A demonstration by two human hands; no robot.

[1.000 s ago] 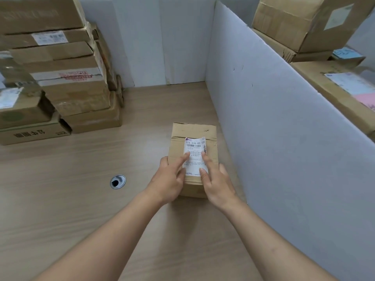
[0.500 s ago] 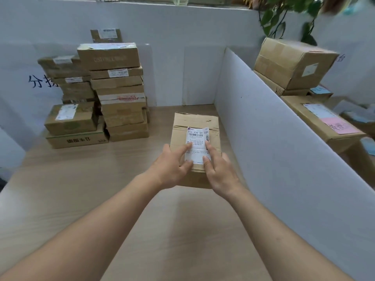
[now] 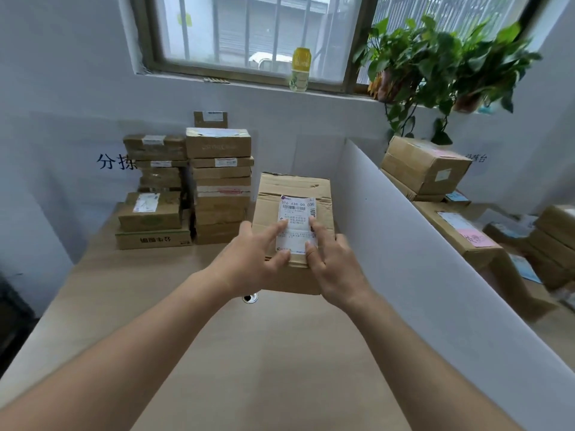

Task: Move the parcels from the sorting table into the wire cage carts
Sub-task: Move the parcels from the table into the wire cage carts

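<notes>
Held clear above the pale wooden tabletop (image 3: pixel 130 293), the small brown cardboard parcel (image 3: pixel 292 213) looks light and stiff, creased on top; left hand (image 3: pixel 249 262) and right hand (image 3: pixel 333 265) clasp its near end, so support underneath seems advisable.

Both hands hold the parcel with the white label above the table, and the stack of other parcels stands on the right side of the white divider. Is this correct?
Not quite. The head view shows both hands, left hand and right hand, holding the labelled parcel above the table, but that stack of parcels stands left of the white divider.
</notes>
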